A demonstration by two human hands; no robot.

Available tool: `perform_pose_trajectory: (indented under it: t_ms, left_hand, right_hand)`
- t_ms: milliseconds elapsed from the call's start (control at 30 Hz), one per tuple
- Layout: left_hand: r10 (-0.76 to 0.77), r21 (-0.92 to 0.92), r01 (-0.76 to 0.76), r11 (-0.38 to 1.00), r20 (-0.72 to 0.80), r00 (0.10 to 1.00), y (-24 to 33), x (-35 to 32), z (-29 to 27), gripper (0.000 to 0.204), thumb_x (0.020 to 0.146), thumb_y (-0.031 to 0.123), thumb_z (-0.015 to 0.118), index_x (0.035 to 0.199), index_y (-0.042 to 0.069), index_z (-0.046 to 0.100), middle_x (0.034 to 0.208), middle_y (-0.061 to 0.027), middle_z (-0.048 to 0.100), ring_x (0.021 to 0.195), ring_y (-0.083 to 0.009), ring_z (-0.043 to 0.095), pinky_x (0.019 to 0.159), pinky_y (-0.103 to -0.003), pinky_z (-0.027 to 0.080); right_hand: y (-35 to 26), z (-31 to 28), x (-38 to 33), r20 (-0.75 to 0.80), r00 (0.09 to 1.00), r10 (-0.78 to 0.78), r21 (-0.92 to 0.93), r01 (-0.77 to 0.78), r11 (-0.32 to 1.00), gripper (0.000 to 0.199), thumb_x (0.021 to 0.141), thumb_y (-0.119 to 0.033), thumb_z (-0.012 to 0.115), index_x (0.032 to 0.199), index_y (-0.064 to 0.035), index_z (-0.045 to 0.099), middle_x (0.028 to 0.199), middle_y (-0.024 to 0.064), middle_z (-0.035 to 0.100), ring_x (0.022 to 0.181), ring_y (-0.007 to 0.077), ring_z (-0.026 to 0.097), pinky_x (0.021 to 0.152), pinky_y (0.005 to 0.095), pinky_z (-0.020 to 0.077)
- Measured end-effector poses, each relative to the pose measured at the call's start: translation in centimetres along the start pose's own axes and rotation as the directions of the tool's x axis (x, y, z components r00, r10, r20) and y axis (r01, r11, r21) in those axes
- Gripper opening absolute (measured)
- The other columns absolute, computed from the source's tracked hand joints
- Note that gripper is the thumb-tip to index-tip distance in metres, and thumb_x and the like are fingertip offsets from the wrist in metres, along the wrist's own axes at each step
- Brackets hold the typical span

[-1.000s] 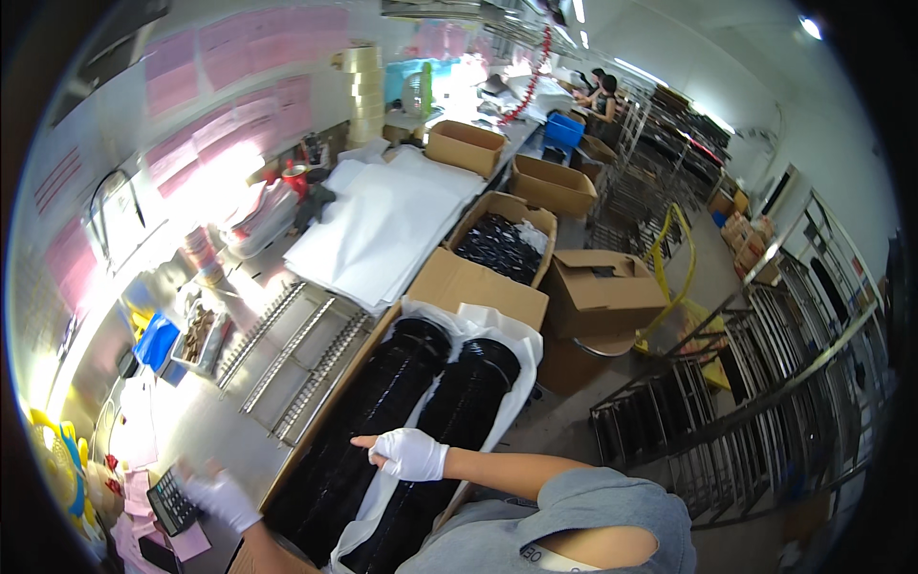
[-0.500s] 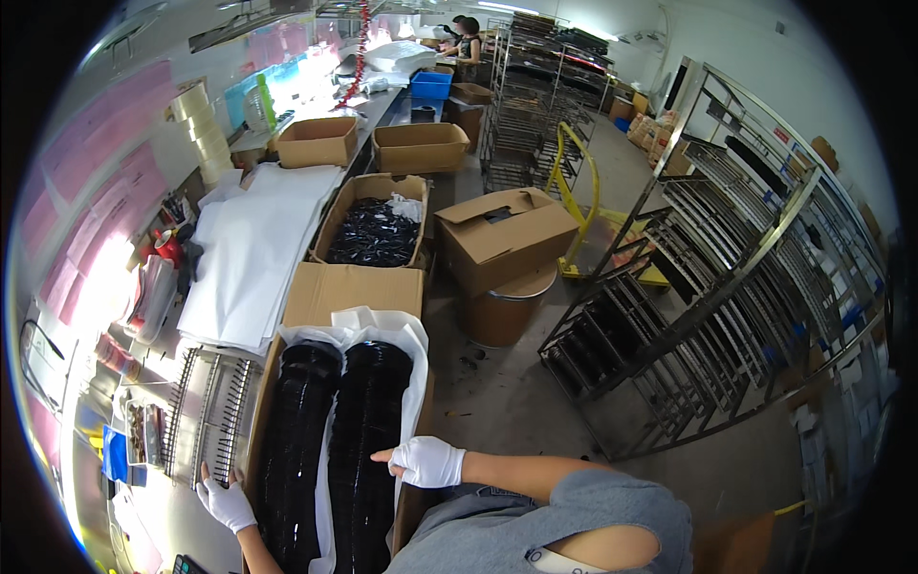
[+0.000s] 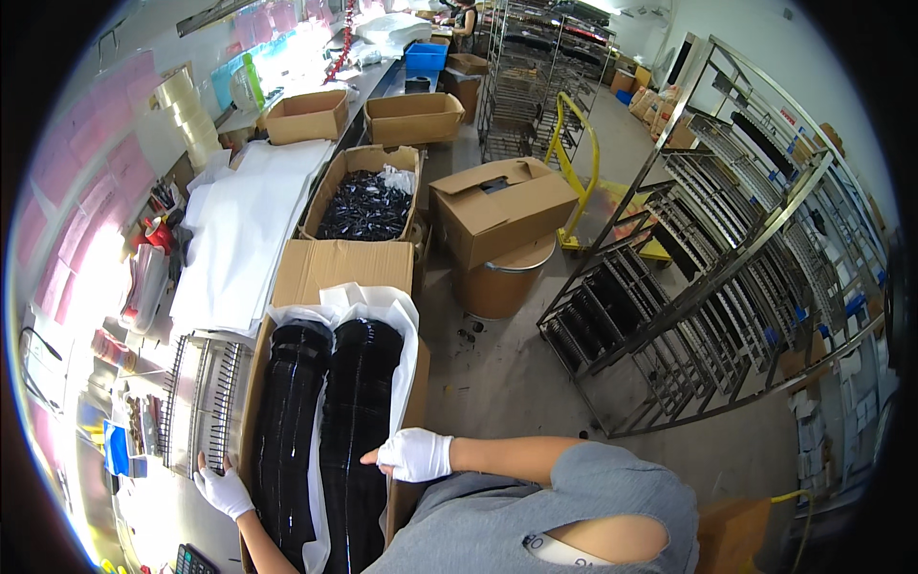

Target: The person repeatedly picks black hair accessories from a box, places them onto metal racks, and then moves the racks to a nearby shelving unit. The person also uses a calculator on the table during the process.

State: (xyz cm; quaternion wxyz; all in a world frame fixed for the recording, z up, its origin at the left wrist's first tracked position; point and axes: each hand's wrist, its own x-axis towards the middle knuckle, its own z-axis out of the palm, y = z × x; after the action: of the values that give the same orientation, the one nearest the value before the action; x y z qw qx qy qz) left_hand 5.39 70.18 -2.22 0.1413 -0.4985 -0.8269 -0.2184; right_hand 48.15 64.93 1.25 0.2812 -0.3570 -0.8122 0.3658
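Note:
My left hand (image 3: pixel 226 490), in a white glove with bare fingertips, is at the near end of a metal rack (image 3: pixel 199 402) lined with rows of pins. Its fingers are apart and it grips nothing that I can see. Over the right-hand row of shiny black pieces (image 3: pixel 356 411) is my right hand (image 3: pixel 417 455), gloved too, index finger stretched out and the others curled, with nothing visible in it. A second black row (image 3: pixel 289 421) lies alongside, white lining paper (image 3: pixel 406 335) around them, inside a cardboard box (image 3: pixel 256 383).
Beyond lie an open carton of black pieces (image 3: pixel 363 206) and white sheets (image 3: pixel 234 230). To the right, a carton (image 3: pixel 502 210) stands on a brown drum (image 3: pixel 504 287), near a yellow trolley (image 3: pixel 595 163) and a tall metal rack (image 3: pixel 765 239). A person (image 3: pixel 465 27) stands far back.
The view has shifted, so the scene sits slightly higher in the picture. Both hands keep nearly the same places, at the rack and over the right black row.

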Motion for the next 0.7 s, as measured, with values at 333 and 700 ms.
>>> perform_pose_trajectory:
  t_ms: [333, 700]
  left_hand:
    - [0.028, 0.009, -0.028, 1.0, -0.013, 1.0, -0.2, 0.1, 0.1, 0.054, 0.082, 0.026, 0.081, 0.13, 0.01, 0.062, 0.122, -0.0116, 0.069, 0.122, -0.0367, 0.057, 0.105, -0.044, 0.045]
    - [-0.037, 0.03, 0.038, 0.999, -0.035, 0.999, -0.6, 2.4, -0.7, 0.082, 0.078, 0.035, 0.084, 0.148, 0.01, 0.048, 0.11, -0.0174, 0.069, 0.092, -0.0343, 0.065, 0.081, -0.042, 0.05]
  right_hand:
    - [0.4, -0.3, 0.8, -0.043, 0.997, -0.063, -0.022, 0.062, 0.998, 0.026, 0.085, -0.01, 0.062, 0.107, -0.008, 0.076, 0.072, 0.0123, 0.068, 0.064, 0.0297, 0.066, 0.065, 0.0398, 0.0543]
    - [1.5, -2.3, 1.5, 0.072, 0.995, -0.071, -0.07, 0.077, 0.995, 0.032, 0.088, -0.012, 0.06, 0.117, -0.0099, 0.074, 0.073, 0.0131, 0.068, 0.068, 0.031, 0.067, 0.068, 0.0413, 0.0555]
